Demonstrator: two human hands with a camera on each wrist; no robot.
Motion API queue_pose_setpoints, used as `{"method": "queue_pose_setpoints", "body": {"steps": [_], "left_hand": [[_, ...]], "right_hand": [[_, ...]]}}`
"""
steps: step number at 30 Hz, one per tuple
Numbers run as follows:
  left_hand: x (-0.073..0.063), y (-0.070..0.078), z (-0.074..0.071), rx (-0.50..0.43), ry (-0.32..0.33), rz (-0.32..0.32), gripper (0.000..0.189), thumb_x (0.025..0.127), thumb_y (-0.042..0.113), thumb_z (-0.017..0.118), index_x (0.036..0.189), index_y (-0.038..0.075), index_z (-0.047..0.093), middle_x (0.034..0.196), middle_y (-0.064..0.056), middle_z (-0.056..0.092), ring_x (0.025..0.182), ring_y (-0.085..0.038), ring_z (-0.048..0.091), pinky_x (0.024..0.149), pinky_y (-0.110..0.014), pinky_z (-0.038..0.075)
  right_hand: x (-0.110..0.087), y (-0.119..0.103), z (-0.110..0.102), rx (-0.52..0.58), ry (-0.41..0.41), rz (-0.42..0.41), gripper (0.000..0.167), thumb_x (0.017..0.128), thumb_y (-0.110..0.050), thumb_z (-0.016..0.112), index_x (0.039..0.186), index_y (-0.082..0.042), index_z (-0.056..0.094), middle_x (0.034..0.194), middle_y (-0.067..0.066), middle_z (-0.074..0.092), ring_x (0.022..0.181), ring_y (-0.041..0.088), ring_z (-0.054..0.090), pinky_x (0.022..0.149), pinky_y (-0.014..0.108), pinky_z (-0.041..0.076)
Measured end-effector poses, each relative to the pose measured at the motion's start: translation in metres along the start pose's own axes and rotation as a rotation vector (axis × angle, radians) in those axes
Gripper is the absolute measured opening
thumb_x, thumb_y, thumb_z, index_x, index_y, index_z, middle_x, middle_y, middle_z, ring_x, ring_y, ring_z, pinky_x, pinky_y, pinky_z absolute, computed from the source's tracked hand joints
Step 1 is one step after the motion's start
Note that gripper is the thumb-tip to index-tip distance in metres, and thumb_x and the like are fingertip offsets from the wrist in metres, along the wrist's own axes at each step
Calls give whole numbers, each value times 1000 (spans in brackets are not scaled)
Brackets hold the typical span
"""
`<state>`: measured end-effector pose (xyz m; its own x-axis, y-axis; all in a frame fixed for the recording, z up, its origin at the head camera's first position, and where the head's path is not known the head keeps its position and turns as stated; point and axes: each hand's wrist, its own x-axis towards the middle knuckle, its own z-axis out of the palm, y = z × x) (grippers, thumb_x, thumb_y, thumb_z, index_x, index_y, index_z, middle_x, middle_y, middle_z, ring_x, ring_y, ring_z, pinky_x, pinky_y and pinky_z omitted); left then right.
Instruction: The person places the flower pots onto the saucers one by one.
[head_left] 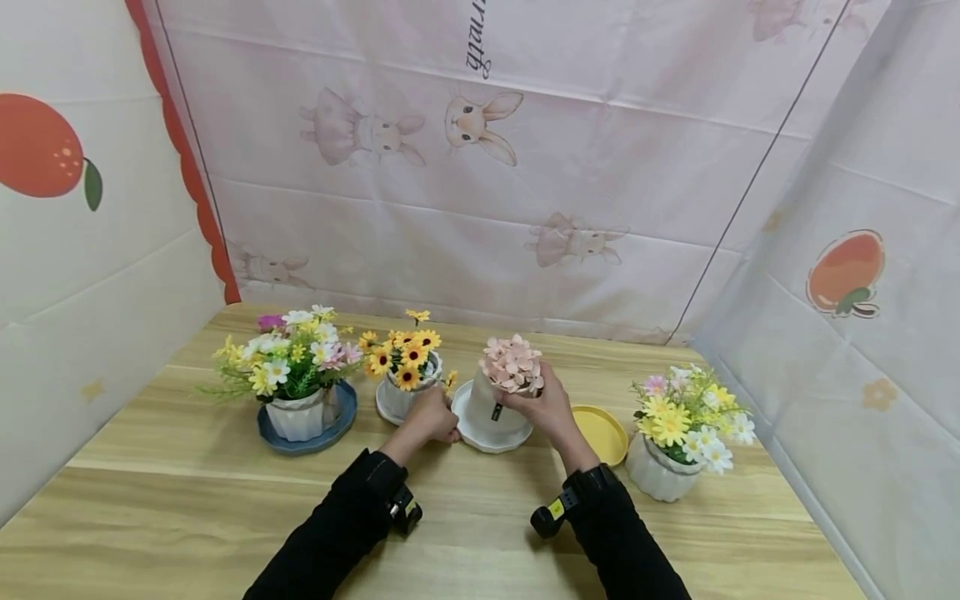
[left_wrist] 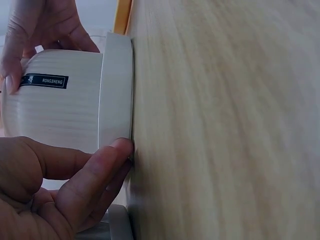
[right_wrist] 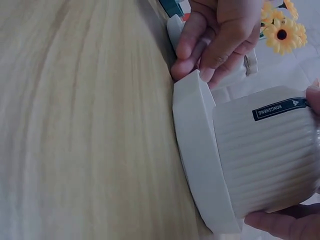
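A white ribbed flowerpot with pink flowers stands on a white scalloped saucer. My right hand grips this pot near its top from the right, thumb in front by the dark "RONGSHENG" label. On the opposite side my left hand pinches the saucer's rim between thumb and fingers, low at the tabletop. Just behind the left hand is a white pot of yellow sunflowers, on its own white saucer.
At the left, a white pot of mixed flowers stands on a blue saucer. A yellow saucer lies right of the right hand. Farther right, another white pot of mixed flowers stands on the wooden table. Printed cloths enclose the table.
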<state>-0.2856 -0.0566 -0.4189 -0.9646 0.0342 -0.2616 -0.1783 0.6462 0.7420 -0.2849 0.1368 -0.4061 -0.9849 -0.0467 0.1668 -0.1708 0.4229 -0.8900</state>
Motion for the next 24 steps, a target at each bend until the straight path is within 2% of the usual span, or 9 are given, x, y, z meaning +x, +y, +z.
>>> {"method": "queue_pose_setpoints", "body": {"steps": [4,11,14,20,24], "left_hand": [[0,0,0,-12,-2,-2,9,81,-3,59,73,-1,61,57,-6,62,48,-12,59,45,-21,48],[1,1,0,-24,-2,-22,3,83,-2,59,81,-3,61,60,-8,62,49,-12,60,45,-21,49],[1,2,0,-32,-7,-29,6,84,-2,59,90,-4,61,62,-9,62,50,-13,60,45,-22,49],[0,3,0,-49,-17,-30,31,84,-4,57,115,-8,54,64,-10,63,52,-15,62,46,-22,50],[0,3,-1,-57,-18,-27,41,85,-4,56,125,-8,48,64,-11,63,52,-15,62,48,-24,51]], "right_hand": [[-1,1,2,-10,-17,4,83,70,-26,83,137,-7,38,134,13,46,123,29,41,100,48,33],[-3,6,5,-3,-33,39,86,70,-27,83,138,-5,36,137,15,42,125,31,39,102,49,30],[-3,8,7,-6,-40,32,86,70,-28,83,138,-5,36,137,16,42,126,32,38,103,50,29],[-3,10,8,-21,-37,32,87,70,-29,83,139,-5,35,138,16,41,127,33,37,103,51,27],[-4,10,9,3,-43,48,87,70,-27,82,140,-7,34,139,16,40,127,33,35,104,51,27]]}}
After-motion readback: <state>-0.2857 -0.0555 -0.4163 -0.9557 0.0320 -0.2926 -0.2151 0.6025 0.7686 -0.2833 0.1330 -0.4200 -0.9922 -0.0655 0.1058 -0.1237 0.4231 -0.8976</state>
